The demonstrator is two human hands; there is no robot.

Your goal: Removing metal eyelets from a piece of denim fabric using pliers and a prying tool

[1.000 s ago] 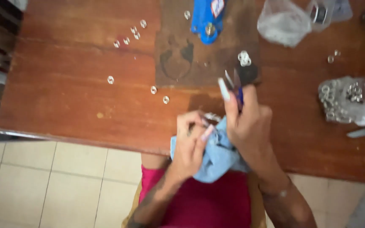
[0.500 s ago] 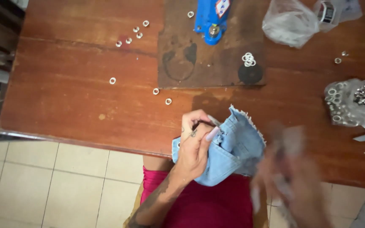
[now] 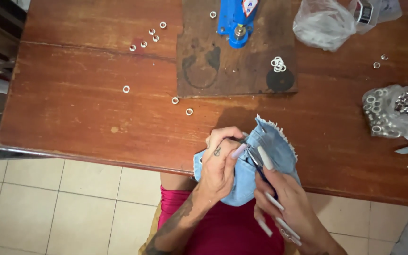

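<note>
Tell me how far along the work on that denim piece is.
Done: nothing visibly finished; no ring shows on the denim. In hand: the left hand grips the denim at the table edge, while the right hand works a thin dark tool into it. Left: loose rings lie unused on the board beside the blue press, with more in the bag.

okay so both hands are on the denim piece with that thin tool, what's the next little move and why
Probably press the thin tool's tip into the denim piece at the pinched spot. The left hand already bunches the fabric at the table edge, and the right hand has the tool angled right against that fold.
</note>
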